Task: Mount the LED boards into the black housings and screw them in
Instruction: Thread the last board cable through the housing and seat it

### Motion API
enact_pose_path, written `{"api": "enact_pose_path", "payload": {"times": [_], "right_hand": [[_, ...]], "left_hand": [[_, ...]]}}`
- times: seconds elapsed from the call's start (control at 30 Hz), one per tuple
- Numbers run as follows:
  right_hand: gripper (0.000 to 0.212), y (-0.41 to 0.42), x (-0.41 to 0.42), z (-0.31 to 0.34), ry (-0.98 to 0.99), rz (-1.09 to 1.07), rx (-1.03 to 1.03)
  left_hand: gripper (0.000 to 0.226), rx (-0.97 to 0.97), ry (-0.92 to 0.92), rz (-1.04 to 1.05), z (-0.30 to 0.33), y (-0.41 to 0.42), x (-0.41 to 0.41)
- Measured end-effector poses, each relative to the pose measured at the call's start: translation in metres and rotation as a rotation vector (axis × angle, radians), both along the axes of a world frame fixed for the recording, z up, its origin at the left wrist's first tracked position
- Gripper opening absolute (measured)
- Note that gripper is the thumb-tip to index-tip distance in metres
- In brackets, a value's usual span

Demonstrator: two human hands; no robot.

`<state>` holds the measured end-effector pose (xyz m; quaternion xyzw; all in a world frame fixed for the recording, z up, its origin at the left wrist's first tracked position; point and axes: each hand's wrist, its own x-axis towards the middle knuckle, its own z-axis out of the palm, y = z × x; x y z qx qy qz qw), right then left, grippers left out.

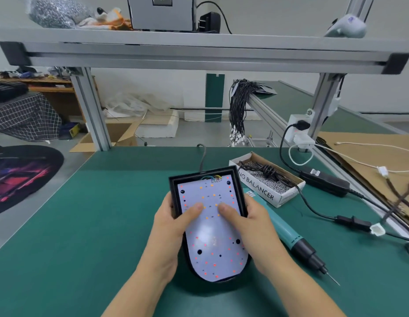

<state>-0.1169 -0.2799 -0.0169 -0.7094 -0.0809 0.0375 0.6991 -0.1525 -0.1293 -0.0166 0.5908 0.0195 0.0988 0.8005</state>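
A black housing [172, 179] is held above the green mat, tilted up toward me. Inside it lies a white LED board [212, 234] dotted with red and orange LEDs; coloured wires show at its far edge. My left hand [170, 225] grips the housing's left side with its thumb pressed on the board. My right hand [251, 227] grips the right side, thumb also on the board. A teal electric screwdriver [297, 243] lies on the mat just right of my right hand, tip pointing toward me.
A cardboard box [279, 199] of small screws with a coiled black cable sits behind the screwdriver. A black power adapter [324, 180] and cables run along the right. An aluminium frame shelf [199, 53] spans overhead. Green mat [96, 225] extends left.
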Motion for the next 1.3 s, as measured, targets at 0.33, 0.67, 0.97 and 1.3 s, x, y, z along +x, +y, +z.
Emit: {"api": "enact_pose_path", "payload": {"times": [0.33, 0.67, 0.97, 1.3], "right_hand": [[0.015, -0.005, 0.0, -0.002, 0.076, -0.024, 0.079], [0.021, -0.006, 0.001, 0.0, 0.153, 0.078, 0.104], [0.08, 0.003, -0.003, 0.002, 0.09, -0.002, 0.103], [0.046, -0.008, -0.006, -0.014, 0.172, 0.217, 0.041]], "left_hand": [[0.063, 0.026, 0.023, -0.115, -0.007, 0.003, -0.007], [0.012, -0.006, 0.112, -0.002, 0.008, 0.008, 0.0], [0.012, 0.034, 0.066, 0.212, 0.016, -0.008, -0.004], [0.053, -0.062, 0.162, 0.037, 0.011, 0.01, 0.003]]}}
